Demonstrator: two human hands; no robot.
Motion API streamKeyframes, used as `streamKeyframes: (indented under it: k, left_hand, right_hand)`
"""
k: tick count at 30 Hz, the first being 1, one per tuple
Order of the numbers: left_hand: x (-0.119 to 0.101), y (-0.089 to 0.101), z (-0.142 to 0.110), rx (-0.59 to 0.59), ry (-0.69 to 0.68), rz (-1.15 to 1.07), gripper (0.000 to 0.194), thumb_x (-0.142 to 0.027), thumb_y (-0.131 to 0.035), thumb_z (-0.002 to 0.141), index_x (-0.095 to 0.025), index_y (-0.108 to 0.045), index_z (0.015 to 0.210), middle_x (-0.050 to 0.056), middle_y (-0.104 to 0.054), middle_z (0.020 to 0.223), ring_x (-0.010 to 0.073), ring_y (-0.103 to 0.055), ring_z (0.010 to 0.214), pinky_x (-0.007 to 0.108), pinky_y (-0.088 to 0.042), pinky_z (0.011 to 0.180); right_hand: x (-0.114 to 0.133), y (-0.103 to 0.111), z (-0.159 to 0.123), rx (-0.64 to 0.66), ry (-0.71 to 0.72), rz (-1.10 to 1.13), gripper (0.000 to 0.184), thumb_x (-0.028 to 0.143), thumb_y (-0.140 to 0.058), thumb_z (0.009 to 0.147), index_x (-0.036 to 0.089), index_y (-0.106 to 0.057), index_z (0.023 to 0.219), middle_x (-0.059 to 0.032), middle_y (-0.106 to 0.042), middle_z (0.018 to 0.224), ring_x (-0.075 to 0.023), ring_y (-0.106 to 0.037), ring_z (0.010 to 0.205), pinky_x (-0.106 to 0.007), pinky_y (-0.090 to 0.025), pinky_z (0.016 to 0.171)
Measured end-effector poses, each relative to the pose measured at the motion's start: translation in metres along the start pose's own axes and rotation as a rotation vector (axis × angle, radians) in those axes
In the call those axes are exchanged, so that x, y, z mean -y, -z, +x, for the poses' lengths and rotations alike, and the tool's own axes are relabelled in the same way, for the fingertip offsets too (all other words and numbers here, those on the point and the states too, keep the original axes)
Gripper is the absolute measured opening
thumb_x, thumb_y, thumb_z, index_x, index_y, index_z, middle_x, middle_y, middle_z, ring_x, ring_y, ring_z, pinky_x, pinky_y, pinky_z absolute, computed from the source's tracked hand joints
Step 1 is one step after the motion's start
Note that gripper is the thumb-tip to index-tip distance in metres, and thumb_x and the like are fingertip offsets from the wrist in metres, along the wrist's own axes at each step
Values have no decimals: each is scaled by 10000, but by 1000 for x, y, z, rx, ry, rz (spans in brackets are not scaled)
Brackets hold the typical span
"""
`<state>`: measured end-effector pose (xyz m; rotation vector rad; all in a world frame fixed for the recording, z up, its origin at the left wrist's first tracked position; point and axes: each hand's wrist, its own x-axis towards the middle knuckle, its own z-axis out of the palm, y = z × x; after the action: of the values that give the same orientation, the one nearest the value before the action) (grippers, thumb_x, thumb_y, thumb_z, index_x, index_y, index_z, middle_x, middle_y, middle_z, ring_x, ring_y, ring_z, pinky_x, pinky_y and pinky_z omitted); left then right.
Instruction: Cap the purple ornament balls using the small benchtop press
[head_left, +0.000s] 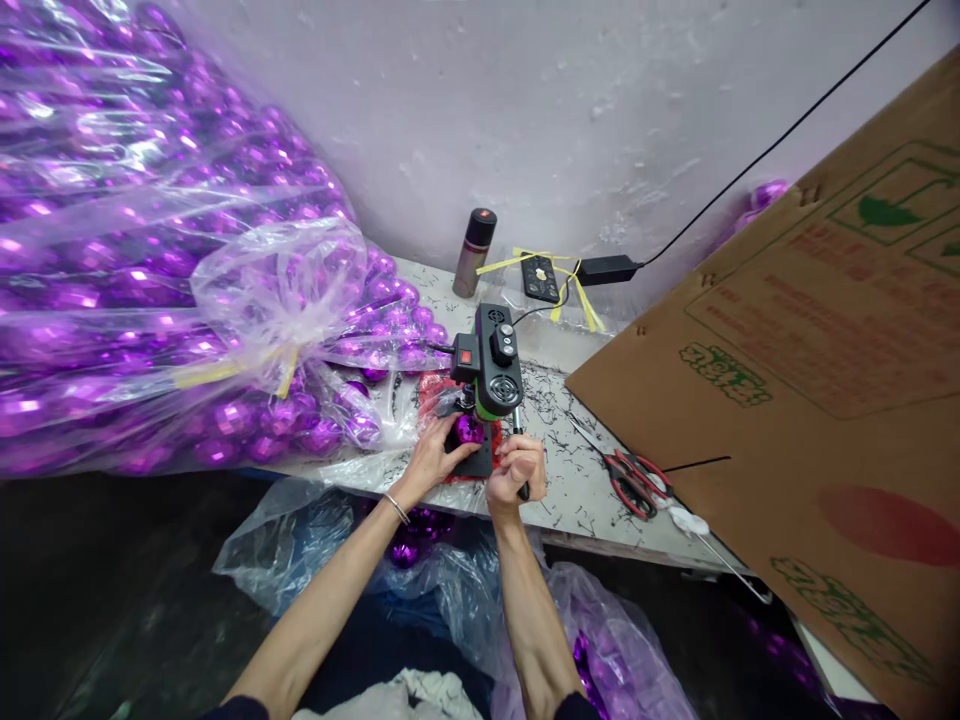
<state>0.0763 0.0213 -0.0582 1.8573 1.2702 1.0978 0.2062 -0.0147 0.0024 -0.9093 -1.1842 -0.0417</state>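
against the pale wall, a desk (559, 430) holds a black device (499, 360). the left hand (431, 458) has its grip around a shiny purple ball (469, 430) beneath the device; the right hand's (517, 472) grip is closed on the lever (517, 422) beside it.

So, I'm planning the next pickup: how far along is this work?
Apparently done: the tied bag of purple balls. In hand: the left hand steadies one ball at the black machine, while the right hand grips its lever. Possibly left: the purple balls below the bench edge, though I can't tell their state or number.
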Motion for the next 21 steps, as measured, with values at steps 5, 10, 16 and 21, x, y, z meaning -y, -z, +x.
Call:
streamKeyframes:
  k: [5, 10, 16, 21]
  left_hand:
    - [2, -1, 2, -10, -6, 12, 543, -456, -801, 940, -188, -653, 1388, 156, -761, 1307, 333, -732, 1234, 502, -590, 1071]
    - [1, -3, 8, -8, -13, 10, 544, -444, -813, 928, -188, -644, 1378, 157, -755, 1316, 342, -726, 1252, 524, -588, 1085]
    - [-2, 12, -43, 10, -153, 57, 569, -394, -749, 980, -211, -544, 1478, 171, -688, 1442, 337, -679, 1357, 538, -555, 1153]
    - [-1, 66, -68, -87, -178, 199, 753, -601, -736, 949, -210, -504, 1549, 188, -633, 1532, 363, -624, 1421, 540, -522, 1193]
  right_hand:
    - [-4, 3, -2, 67, 53, -26, 445, 411, -394, 1107, 245, -474, 702, 22, -552, 700, -138, -572, 612, -319, -480, 624]
    - [15, 2, 27, 59, 2, -52, 456, 366, -392, 1112, 247, -457, 676, 27, -530, 657, -133, -554, 601, -301, -430, 597]
    - [51, 2, 69, 138, -191, -42, 485, 395, -492, 1090, 236, -475, 632, 39, -512, 623, -123, -541, 617, -292, -421, 626]
    - [45, 4, 53, 116, -119, -27, 494, 378, -481, 1093, 231, -492, 622, 35, -511, 607, -135, -590, 654, -295, -451, 651]
